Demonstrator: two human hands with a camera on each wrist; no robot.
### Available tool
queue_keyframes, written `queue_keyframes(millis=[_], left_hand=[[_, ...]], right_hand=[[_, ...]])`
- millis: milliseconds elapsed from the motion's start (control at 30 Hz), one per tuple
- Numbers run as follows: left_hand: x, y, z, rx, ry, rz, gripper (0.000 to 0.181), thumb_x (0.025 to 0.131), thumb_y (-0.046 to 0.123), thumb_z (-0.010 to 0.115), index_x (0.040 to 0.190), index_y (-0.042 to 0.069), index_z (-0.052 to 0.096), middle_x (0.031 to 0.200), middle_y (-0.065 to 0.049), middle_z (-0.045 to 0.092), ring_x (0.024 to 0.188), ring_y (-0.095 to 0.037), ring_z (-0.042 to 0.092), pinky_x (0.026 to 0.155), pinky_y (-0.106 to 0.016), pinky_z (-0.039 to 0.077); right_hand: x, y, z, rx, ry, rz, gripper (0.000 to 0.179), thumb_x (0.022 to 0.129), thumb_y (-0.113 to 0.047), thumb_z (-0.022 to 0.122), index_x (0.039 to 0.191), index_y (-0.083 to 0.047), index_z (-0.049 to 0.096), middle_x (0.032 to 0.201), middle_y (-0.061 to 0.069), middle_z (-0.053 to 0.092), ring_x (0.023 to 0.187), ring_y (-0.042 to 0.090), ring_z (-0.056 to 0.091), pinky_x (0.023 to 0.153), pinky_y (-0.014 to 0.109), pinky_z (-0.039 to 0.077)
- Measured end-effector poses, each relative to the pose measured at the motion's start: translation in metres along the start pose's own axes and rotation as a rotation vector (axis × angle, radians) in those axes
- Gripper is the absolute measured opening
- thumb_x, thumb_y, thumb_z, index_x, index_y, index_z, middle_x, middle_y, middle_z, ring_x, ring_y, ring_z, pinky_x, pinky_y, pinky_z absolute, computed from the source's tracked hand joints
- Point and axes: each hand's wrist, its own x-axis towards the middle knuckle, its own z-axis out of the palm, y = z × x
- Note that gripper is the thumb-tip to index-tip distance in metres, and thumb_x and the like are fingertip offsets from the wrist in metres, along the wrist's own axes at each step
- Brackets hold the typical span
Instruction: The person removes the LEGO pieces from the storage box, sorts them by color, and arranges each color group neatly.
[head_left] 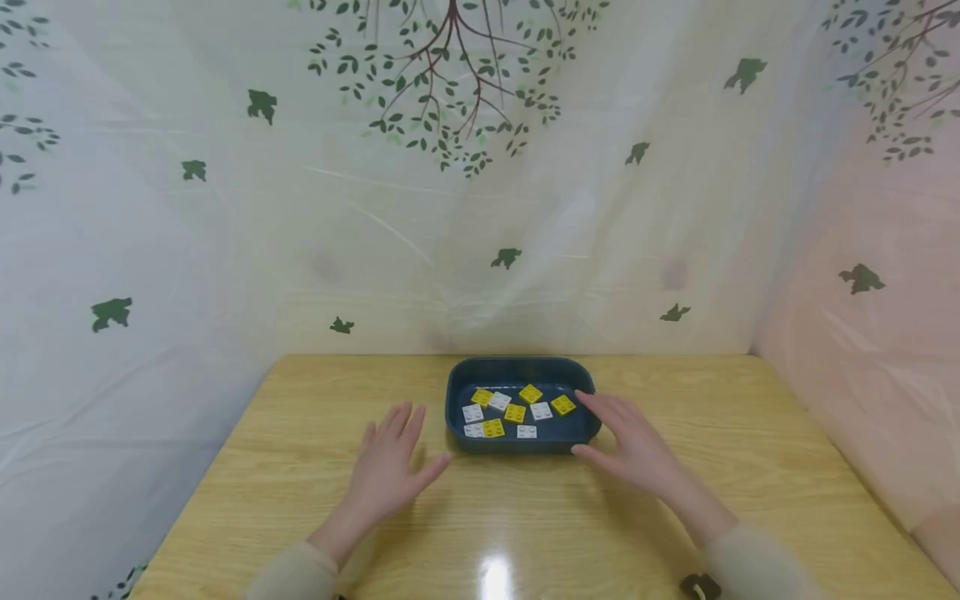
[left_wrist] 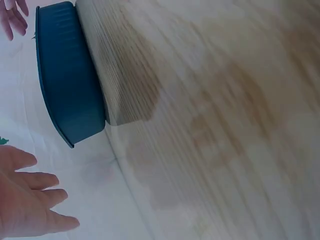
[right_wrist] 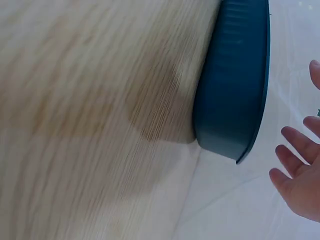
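Note:
A dark blue tray stands near the table's back edge, with several yellow bricks and white bricks lying loose inside. Left of the tray, my left hand is held with fingers spread and nothing in them. My right hand is at the tray's right end, fingers extended, thumb near the front corner; whether it touches the rim is hard to tell. The left wrist view shows the tray's side apart from the left fingers. In the right wrist view, the right fingers appear beside the tray.
The wooden table carries the tray. Behind it hangs a pale curtain with leaf and bird prints, which also closes off both sides. A small dark object shows by the right sleeve.

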Motion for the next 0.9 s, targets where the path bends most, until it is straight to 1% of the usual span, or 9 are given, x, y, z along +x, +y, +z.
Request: queue_keyframes(millis=[167,333,433,533,633,733,800,900], left_hand=[[0.008,0.001,0.005,-0.165,0.028,-0.057,0.084,0.089,0.054,0.067,0.147,-0.001,0.042,0.148,-0.023,0.044,0.134,-0.042,0.041,0.11,-0.057,0.033],[0.014,0.001,0.011,-0.334,0.03,-0.146,0.08,0.087,0.05,0.071,0.145,0.0,0.046,0.146,-0.02,0.047,0.133,-0.039,0.045,0.109,-0.054,0.036],[0.018,0.0,0.018,-0.407,0.032,-0.181,0.077,0.087,0.048,0.073,0.144,0.002,0.048,0.144,-0.018,0.05,0.127,-0.037,0.051,0.104,-0.052,0.043],[0.022,0.0,0.024,-0.496,0.029,-0.207,0.074,0.087,0.043,0.074,0.144,0.004,0.049,0.144,-0.017,0.051,0.123,-0.035,0.056,0.099,-0.05,0.049],[0.027,0.0,0.03,-0.599,0.021,-0.241,0.072,0.088,0.039,0.075,0.146,0.006,0.048,0.146,-0.015,0.05,0.124,-0.035,0.055,0.098,-0.048,0.05],[0.03,0.0,0.034,-0.689,0.023,-0.269,0.071,0.088,0.035,0.076,0.145,0.005,0.048,0.144,-0.018,0.051,0.123,-0.036,0.056,0.096,-0.048,0.051],[0.033,0.0,0.036,-0.727,0.028,-0.284,0.07,0.088,0.034,0.076,0.145,0.005,0.048,0.142,-0.019,0.053,0.121,-0.037,0.057,0.096,-0.048,0.051],[0.038,-0.001,0.04,-0.779,0.035,-0.306,0.068,0.089,0.032,0.076,0.145,0.005,0.049,0.139,-0.021,0.054,0.12,-0.036,0.058,0.095,-0.047,0.052]], right_hand=[[0.015,-0.003,0.012,0.06,0.001,0.027,0.07,0.086,-0.032,0.079,0.146,-0.013,0.049,0.141,0.015,0.054,0.13,0.039,0.045,0.104,0.06,0.04],[0.028,-0.005,0.022,0.102,0.002,0.036,0.068,0.085,-0.027,0.08,0.144,-0.011,0.051,0.14,0.017,0.055,0.129,0.041,0.047,0.103,0.062,0.039],[0.037,-0.003,0.026,0.126,0.003,0.019,0.065,0.085,-0.023,0.079,0.143,-0.007,0.052,0.139,0.018,0.055,0.127,0.041,0.049,0.103,0.062,0.04],[0.046,0.002,0.029,0.145,-0.015,0.014,0.063,0.086,-0.019,0.078,0.142,-0.005,0.052,0.138,0.019,0.055,0.125,0.04,0.051,0.102,0.058,0.042],[0.055,0.007,0.031,0.18,-0.044,0.034,0.061,0.087,-0.016,0.077,0.141,-0.003,0.052,0.137,0.02,0.055,0.122,0.039,0.054,0.1,0.054,0.046],[0.063,0.011,0.033,0.208,-0.072,0.054,0.06,0.087,-0.014,0.076,0.141,-0.002,0.052,0.137,0.02,0.055,0.121,0.037,0.055,0.1,0.05,0.047],[0.068,0.011,0.035,0.23,-0.089,0.059,0.06,0.087,-0.015,0.077,0.14,-0.002,0.052,0.138,0.02,0.055,0.122,0.036,0.055,0.101,0.049,0.047],[0.073,0.009,0.04,0.23,-0.112,0.06,0.06,0.087,-0.017,0.077,0.14,-0.003,0.053,0.137,0.018,0.056,0.123,0.035,0.055,0.103,0.049,0.045]])
